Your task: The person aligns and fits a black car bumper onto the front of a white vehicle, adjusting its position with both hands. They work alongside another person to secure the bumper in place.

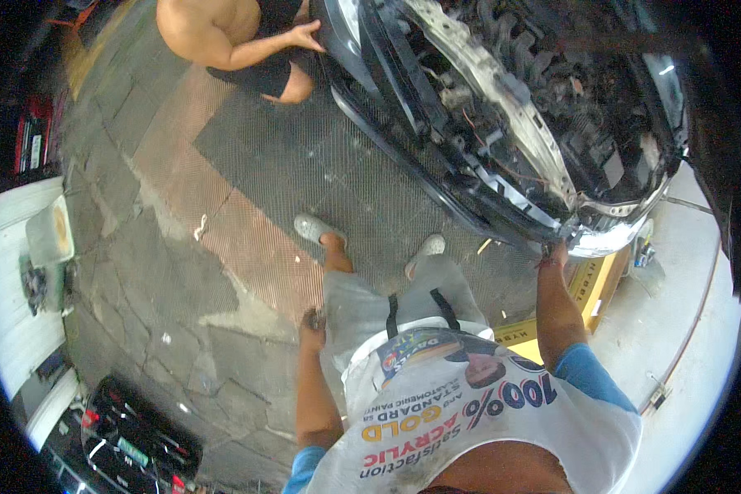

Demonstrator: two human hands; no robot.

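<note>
A black front bumper [403,169] stretches across the nose of a car, standing slightly off the body. My right hand [556,252] grips its near right corner, just below the shiny headlight [609,239]; the fingertips are partly hidden. Beside my thigh hangs my left hand [311,321], its fingers curled around something small and dark that I cannot make out. At the bumper's far left end, another person's hand [306,36] touches the car's corner, next to the other headlight [347,18]. Behind the bumper the pale radiator support [519,115] and the engine bay [584,107] lie exposed.
That person [222,41] crouches at the far left. A yellow box [598,288] lies by my right arm, near a white wall [675,272]. Ribbed dark matting [263,156] covers the floor under my feet. A black car [128,445] stands at the lower left.
</note>
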